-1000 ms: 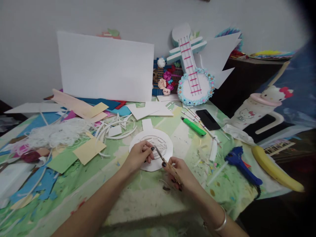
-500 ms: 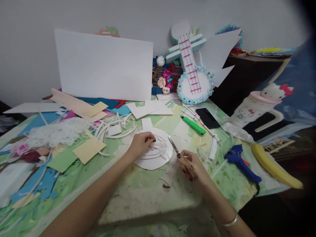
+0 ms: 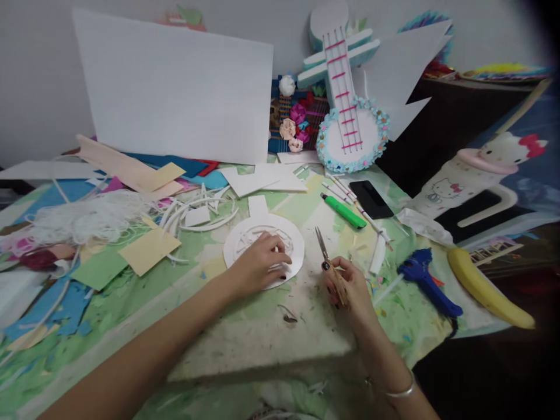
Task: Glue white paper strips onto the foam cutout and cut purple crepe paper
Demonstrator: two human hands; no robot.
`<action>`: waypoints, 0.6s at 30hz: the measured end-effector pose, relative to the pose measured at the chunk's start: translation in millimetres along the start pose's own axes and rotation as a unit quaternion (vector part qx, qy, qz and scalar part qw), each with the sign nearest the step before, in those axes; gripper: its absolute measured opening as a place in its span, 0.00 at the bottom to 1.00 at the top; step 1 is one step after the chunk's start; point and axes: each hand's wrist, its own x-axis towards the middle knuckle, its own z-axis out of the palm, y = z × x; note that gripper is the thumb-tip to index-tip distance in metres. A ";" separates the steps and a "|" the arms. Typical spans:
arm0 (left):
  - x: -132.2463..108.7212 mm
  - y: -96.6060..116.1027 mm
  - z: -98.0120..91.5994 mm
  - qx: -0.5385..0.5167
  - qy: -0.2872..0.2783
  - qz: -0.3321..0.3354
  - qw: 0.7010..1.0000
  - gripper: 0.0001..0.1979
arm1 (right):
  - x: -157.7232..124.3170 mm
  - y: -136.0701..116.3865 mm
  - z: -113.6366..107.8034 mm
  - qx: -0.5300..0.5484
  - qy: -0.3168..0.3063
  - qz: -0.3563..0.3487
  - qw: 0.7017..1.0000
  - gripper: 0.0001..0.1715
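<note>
A white foam disc with curved slots cut into it lies in the middle of the green table cover. My left hand rests on its near side with the fingers bent and pressing on it. To the right of the disc my right hand is closed on a small pair of scissors, blades pointing away from me and clear of the disc.
A green marker, a black phone, a blue glue gun and a banana lie to the right. White foam strips, coloured paper scraps and a large white board fill the left and back. A foam guitar leans on the wall.
My right hand has drawn the scissors off the disc and out to the right. My left hand moved from the disc's slots to its near side.
</note>
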 end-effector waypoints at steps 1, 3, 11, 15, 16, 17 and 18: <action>-2.4 2.6 2.4 0.016 -0.005 0.002 1.000 0.08 | 0.2 1.4 -0.5 -0.002 -0.001 -0.001 1.000 0.26; -3.1 5.6 5.7 0.042 -0.010 -0.001 0.999 0.09 | 0.0 3.2 -1.1 -0.003 -0.001 -0.003 1.000 0.25; 5.8 -1.1 15.7 0.001 0.066 -0.033 0.997 0.06 | -1.8 8.2 -2.3 0.005 0.005 -0.008 1.000 0.24; 15.0 -12.9 15.5 -0.004 0.143 -0.139 0.980 0.04 | -2.2 7.1 -1.0 -0.006 0.012 -0.007 1.000 0.25; 18.5 -17.4 12.6 -0.001 0.149 -0.172 0.974 0.04 | -2.5 6.5 -0.5 -0.005 0.013 -0.008 1.000 0.25; 21.9 -22.4 8.6 -0.003 0.148 -0.205 0.968 0.04 | -2.9 6.0 -0.2 -0.005 0.014 -0.010 1.000 0.25; 24.8 -28.0 3.7 -0.008 0.141 -0.235 0.962 0.04 | -3.2 5.8 0.1 -0.004 0.015 -0.012 1.000 0.25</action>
